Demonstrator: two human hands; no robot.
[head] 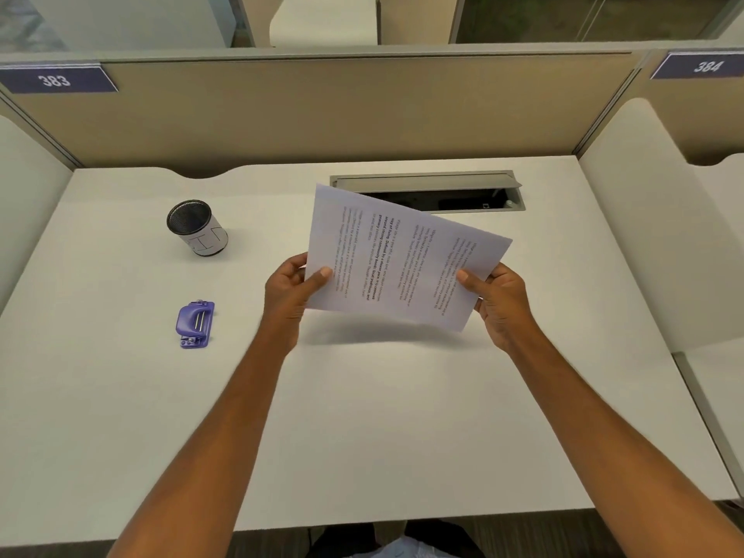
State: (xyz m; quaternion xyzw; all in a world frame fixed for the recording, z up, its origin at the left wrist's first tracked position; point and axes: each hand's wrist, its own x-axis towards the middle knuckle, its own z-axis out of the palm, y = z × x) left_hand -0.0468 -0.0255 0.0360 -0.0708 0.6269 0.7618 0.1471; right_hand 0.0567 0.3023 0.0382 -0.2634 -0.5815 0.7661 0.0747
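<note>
A white printed sheet of paper (pixel 396 255) is held up above the white desk (pixel 362 416), its text running sideways and its far corner tilted up. My left hand (pixel 292 294) pinches its left edge, thumb on top. My right hand (pixel 499 300) pinches its right edge the same way. The paper's shadow falls on the desk beneath it.
A purple hole punch (pixel 196 325) lies at the left of the desk. A black mesh pen cup (pixel 196 227) wrapped in white paper stands behind it. An open grey cable tray (pixel 430 193) sits in the desk's back edge. Beige partitions (pixel 322 110) enclose the desk.
</note>
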